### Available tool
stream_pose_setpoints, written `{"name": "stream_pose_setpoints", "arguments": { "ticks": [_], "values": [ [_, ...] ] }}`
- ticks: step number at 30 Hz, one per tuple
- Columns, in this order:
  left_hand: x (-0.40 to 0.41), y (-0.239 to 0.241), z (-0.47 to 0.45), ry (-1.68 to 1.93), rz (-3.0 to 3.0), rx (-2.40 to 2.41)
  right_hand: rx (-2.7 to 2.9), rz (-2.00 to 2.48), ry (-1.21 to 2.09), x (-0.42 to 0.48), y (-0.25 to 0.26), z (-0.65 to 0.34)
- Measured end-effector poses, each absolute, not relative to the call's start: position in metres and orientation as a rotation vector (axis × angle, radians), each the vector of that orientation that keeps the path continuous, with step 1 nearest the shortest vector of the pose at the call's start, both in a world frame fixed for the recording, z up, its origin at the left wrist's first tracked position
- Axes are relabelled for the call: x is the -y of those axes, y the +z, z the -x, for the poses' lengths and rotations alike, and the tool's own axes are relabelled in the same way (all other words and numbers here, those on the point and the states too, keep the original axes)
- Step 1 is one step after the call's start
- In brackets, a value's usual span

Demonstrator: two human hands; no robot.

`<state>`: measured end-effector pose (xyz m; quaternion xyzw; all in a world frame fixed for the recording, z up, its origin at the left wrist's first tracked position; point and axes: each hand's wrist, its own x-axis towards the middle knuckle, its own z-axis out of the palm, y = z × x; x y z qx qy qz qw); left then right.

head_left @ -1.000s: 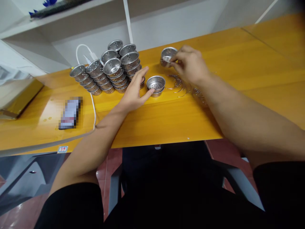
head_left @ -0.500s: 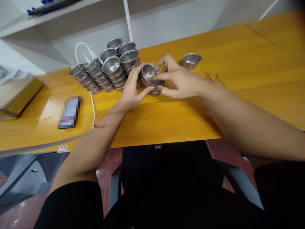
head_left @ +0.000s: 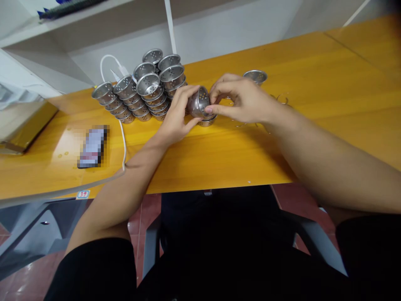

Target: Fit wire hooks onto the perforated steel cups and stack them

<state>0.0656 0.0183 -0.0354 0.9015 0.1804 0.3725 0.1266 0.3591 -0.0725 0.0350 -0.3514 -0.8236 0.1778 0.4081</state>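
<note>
My left hand [head_left: 175, 115] is closed round the side of a small perforated metal cup [head_left: 196, 104], which is tipped with its mouth facing right. My right hand [head_left: 239, 100] is closed at the cup's rim, thumb on the near edge and bent fingers at the far edge. Directly beneath it another perforated metal cup [head_left: 207, 123] rests on the table, partly covered. To the left of my left hand, stacked perforated cups [head_left: 148, 85] stand in several columns. A lone metal cup [head_left: 255, 76] is behind my right hand, its lower part hidden.
Thin curved metal pieces [head_left: 282, 99] lie right of my right hand on the yellow table [head_left: 200, 167]. A phone [head_left: 93, 146] lies at the left beside a white cable [head_left: 123, 142]. A box [head_left: 28, 125] sits at the far left. A shelf unit [head_left: 125, 27] backs the table.
The cup in my left hand has tipped, turning its mouth to the right. My right fingers have shifted from inside the cup to its rim.
</note>
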Motion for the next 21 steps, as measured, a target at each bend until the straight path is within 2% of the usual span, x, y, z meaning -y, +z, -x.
{"name": "stream_pose_setpoints", "arguments": {
  "ticks": [9,13,17,21],
  "values": [
    [-0.015,-0.033,-0.068,1.112,-2.663,-0.495,2.002,0.852,0.596,0.074,0.038,-0.357],
    [-0.02,-0.036,-0.066,1.152,-2.666,-0.46,1.967,0.92,0.46,0.079,0.047,-0.357],
    [-0.029,-0.048,-0.066,1.231,-2.602,-0.456,1.887,1.186,0.219,0.074,0.054,-0.382],
    [-0.036,-0.064,-0.07,1.259,-2.424,-0.481,2.298,1.456,0.202,0.047,0.039,-0.424]
  ]
}}
